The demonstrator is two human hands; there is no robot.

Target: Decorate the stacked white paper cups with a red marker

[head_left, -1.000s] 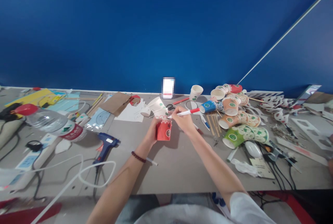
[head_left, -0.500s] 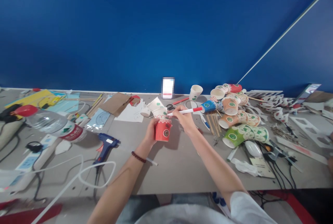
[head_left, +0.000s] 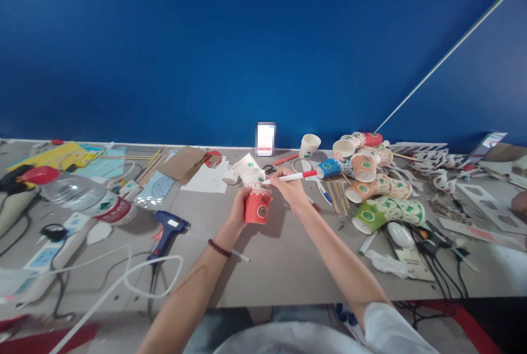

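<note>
My left hand (head_left: pixel 239 206) is wrapped round the side of a red paper cup (head_left: pixel 256 212), holding it above the table. A white paper cup (head_left: pixel 248 166) with green leaf marks rises from behind the red one; whether the two are joined I cannot tell. Between the fingers of my right hand (head_left: pixel 289 188) is a white marker pen (head_left: pixel 297 177) with a red end pointing right. Its tip is close to the white cup's lower part, just above the red cup's edge; contact cannot be made out.
Several paper cups (head_left: pixel 364 167) lie stacked at the right, near wooden sticks (head_left: pixel 338 198). One white cup (head_left: pixel 309 146) stands at the back. On the left are a blue glue gun (head_left: pixel 168 230), a water bottle (head_left: pixel 88 200), a power strip (head_left: pixel 49 258) and white tubing (head_left: pixel 123 277).
The marker and my right hand have shifted slightly left and down. The red cup has tilted a little in my left hand.
</note>
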